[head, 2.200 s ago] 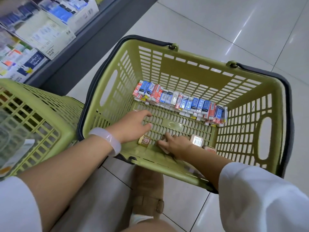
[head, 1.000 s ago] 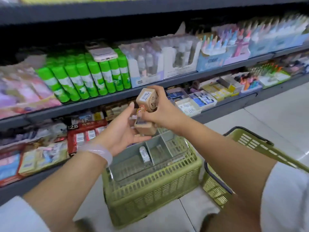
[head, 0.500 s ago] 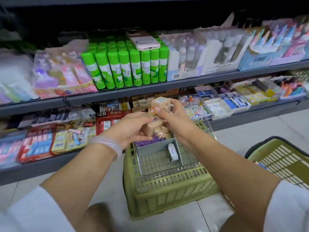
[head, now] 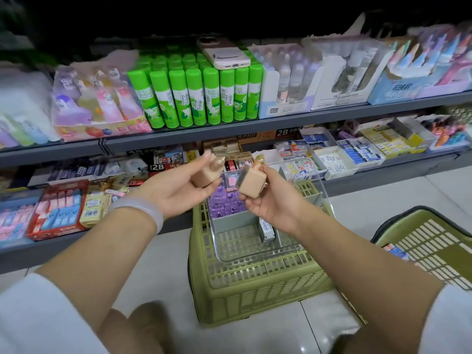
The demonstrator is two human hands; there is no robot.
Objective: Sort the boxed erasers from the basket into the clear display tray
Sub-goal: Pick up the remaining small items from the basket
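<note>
two hands (head: 178, 190), two tan boxed erasers (head: 251, 183), two green baskets (head: 258, 290), one clear tray (head: 255, 254)

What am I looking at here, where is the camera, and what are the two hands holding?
No machine here: a person wears a wide-angle camera on the head, looking down at their own arms in a stationery aisle. The left hand and the right hand each grip a small tan boxed eraser, left one, right one, above a clear display tray. The tray rests on an upturned green basket and already holds purple packs. Another green basket sits at right.
</note>
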